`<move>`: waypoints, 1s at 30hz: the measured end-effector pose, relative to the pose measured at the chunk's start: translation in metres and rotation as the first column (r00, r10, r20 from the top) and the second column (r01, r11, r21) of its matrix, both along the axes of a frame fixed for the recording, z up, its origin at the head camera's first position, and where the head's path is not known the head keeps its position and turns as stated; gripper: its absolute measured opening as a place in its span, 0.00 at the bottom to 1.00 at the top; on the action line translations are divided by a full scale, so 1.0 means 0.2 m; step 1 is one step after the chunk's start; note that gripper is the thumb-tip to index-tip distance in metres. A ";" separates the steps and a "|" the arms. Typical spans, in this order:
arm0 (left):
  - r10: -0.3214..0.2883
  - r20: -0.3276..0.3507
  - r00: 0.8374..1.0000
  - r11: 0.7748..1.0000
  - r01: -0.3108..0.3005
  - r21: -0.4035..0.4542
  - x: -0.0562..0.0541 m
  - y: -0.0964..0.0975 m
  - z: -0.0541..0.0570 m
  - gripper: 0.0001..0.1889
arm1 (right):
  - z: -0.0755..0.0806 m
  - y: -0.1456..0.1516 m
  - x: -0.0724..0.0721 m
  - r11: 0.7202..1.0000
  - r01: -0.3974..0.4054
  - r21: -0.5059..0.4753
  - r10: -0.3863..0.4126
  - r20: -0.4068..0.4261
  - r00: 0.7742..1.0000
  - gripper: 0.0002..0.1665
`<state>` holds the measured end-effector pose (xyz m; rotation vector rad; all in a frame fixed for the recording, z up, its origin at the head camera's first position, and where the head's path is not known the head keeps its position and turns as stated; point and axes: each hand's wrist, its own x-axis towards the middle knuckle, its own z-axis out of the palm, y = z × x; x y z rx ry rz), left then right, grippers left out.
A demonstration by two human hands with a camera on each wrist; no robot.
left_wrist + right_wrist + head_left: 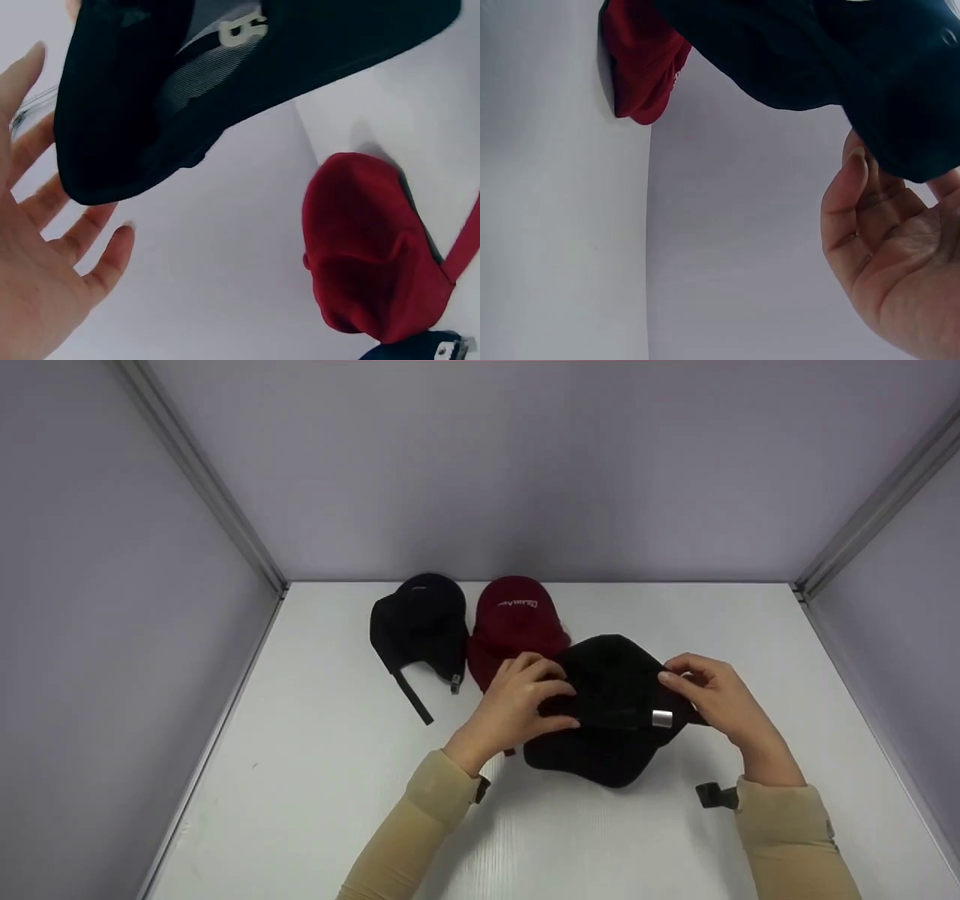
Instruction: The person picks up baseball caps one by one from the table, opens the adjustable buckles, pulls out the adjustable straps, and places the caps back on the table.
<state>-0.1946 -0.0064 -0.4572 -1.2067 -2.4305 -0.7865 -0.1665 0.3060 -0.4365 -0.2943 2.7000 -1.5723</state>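
A black baseball cap (611, 682) is held up over the table, with a small silver rectangular piece (662, 718) on its right part. My right hand (720, 697) pinches the cap's right edge between thumb and fingers. At the left edge, my left hand (521, 697) touches the cap. In the left wrist view the fingers (45, 199) of that hand are spread behind the cap's edge, and its thumb stands apart. Pale lettering (241, 30) shows inside the cap. Behind the left hand lies a red cap (517, 622), partly covered.
A second dark cap (420, 622) lies left of the red one, its loose strap (412, 697) stretched toward the front. The white table (300, 780) is walled by grey panels (487, 472) at the back and both sides.
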 end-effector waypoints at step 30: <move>0.227 -0.111 0.968 0.951 -0.195 0.239 -0.09 0.12 -0.06 0.04 | -0.37 0.00 -0.12 0.957 0.082 -0.279 0.011 0.318 0.948 0.24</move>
